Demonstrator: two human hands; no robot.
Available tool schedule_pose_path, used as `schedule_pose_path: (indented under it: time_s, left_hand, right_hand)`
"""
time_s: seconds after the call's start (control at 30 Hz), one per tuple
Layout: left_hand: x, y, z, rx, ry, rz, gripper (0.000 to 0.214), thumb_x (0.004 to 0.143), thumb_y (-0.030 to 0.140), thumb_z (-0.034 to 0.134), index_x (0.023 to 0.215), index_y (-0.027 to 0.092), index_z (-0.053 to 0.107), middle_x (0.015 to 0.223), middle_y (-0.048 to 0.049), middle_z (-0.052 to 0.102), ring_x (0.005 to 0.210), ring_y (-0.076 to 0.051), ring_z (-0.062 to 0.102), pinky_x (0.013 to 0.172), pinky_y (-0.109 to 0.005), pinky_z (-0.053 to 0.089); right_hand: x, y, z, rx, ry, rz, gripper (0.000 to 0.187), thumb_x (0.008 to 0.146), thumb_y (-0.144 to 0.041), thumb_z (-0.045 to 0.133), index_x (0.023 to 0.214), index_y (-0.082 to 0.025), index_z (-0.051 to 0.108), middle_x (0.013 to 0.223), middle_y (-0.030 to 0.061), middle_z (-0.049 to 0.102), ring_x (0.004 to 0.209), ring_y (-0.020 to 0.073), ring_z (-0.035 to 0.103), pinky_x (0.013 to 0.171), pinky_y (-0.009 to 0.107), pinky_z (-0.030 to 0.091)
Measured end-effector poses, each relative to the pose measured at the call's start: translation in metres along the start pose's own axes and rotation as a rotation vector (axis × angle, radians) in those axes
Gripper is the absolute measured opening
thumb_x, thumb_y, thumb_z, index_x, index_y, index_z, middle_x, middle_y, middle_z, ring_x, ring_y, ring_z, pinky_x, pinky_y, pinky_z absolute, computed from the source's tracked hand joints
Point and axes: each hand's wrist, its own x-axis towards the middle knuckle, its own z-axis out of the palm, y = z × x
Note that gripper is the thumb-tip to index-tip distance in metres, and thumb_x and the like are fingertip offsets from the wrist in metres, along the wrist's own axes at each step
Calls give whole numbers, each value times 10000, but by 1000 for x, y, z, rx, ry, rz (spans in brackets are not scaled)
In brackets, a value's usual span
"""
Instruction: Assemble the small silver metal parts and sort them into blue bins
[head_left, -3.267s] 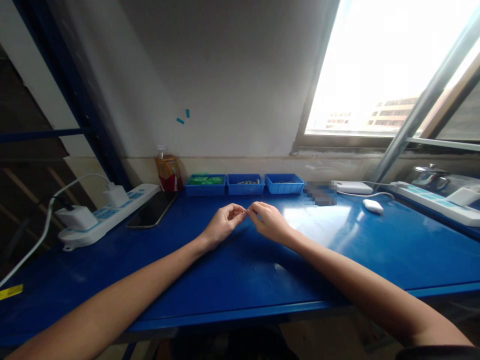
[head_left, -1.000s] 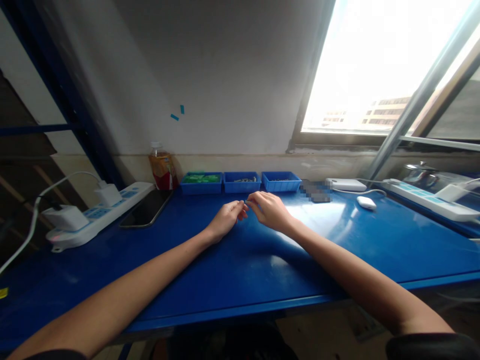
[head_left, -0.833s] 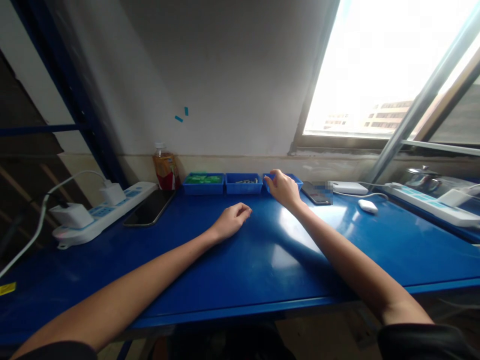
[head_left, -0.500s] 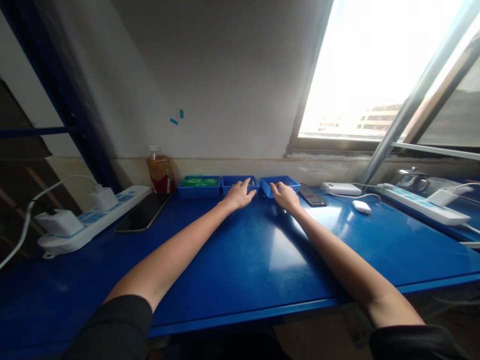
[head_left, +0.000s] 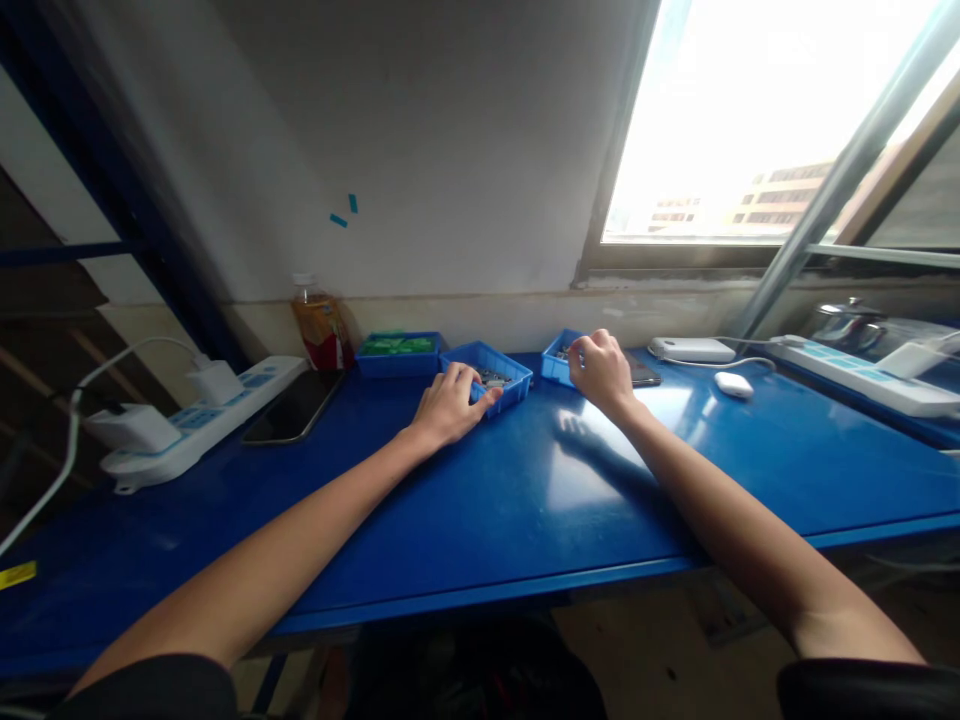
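My left hand (head_left: pixel 448 405) lies on the near edge of the middle blue tray (head_left: pixel 517 378), fingers curled over its rim. That tray holds small pale parts and sits turned at an angle, out of line with the others. My right hand (head_left: pixel 601 369) is closed in a fist on the left rim of the right blue tray (head_left: pixel 556 364), which it largely hides. A third blue tray (head_left: pixel 397 352) with green pieces stands by the wall, to the left of both hands.
On the blue table (head_left: pixel 480 510) lie a dark phone (head_left: pixel 292 408), a white power strip with chargers (head_left: pixel 187 425) and a drink bottle (head_left: pixel 319 325) at left. Right of my hands are another phone (head_left: pixel 646 372), a white power bank (head_left: pixel 690 349), a small white device (head_left: pixel 732 384) and a second power strip (head_left: pixel 855 385).
My hands parted from a pinch at the table's middle and reached back to the trays. The middle and right trays have since come away from the wall and turned askew.
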Motion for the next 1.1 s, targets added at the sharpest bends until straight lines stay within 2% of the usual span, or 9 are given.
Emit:
schedule_pose_path:
  time_s: [0.1,0.2,0.33,0.6,0.67,0.8,0.9,0.97,1.1]
  left_hand:
    - [-3,3,3,74,32,-7,485,766,621,519,1033,216,531,1127,-85,512,963,-292,537,842,-399,429]
    - [1,-1,3,65,40,6,415,742,530,586,1000,210,528,1100,-83,512,948,-286,550,837,-386,439]
    - [6,-15,-3,-78,-31,75,322,717,395,613,971,217,526,1140,-67,505,1001,-267,559,878,-368,443]
    - [3,-27,-7,-172,-67,102,354,760,375,580,1089,259,521,1350,-62,407,1214,-275,470,978,-394,409]
    - [2,-26,-7,-169,-65,105,369,756,405,597,1093,275,523,1373,-58,389,1187,-282,495,954,-407,425]
    - [2,-24,-7,-157,-82,111,366,696,479,666,961,248,564,1384,-65,378,1098,-297,554,912,-413,449]
    - [2,-20,-4,-155,-72,36,337,696,449,684,927,236,563,1415,-84,334,1119,-309,539,910,-413,445]
    - [1,-18,-1,-146,-42,-65,328,690,403,699,936,236,561,1401,-110,350,1127,-326,533,895,-415,445]
    - [3,-21,3,-138,6,-150,198,765,284,608,952,239,563,1054,-107,616,939,-295,622,788,-363,465]
  right_hand:
    - [-6,-21,9,107,-214,-225,269,896,-190,392,1062,-160,603,1030,119,597,959,225,544,839,310,406]
    - [-10,-29,23,111,-373,-324,192,851,-194,486,955,-152,642,938,94,603,858,200,563,793,281,421]
    - [-12,-28,29,123,-408,-378,173,853,-221,502,875,-161,663,888,59,586,787,162,562,755,251,426]
    - [-8,-34,8,135,-382,-402,198,786,-156,516,927,-174,654,899,56,629,837,184,575,761,259,421]
    - [0,-29,1,111,-283,-335,236,843,-185,460,1001,-163,633,948,79,629,898,202,566,816,286,412]
    - [15,-5,-7,-17,-49,-27,317,890,-328,446,1106,-153,599,1044,145,592,1020,280,524,858,376,404]
    - [14,13,-2,7,-113,242,405,860,-482,459,1008,-154,643,1116,190,523,1062,337,502,846,434,408]
    - [10,20,5,76,-174,392,477,856,-555,403,908,-156,659,1088,192,514,994,328,544,814,442,422]
    - [7,27,19,155,-181,486,393,845,-465,389,936,-166,627,951,149,572,844,269,587,748,396,446]
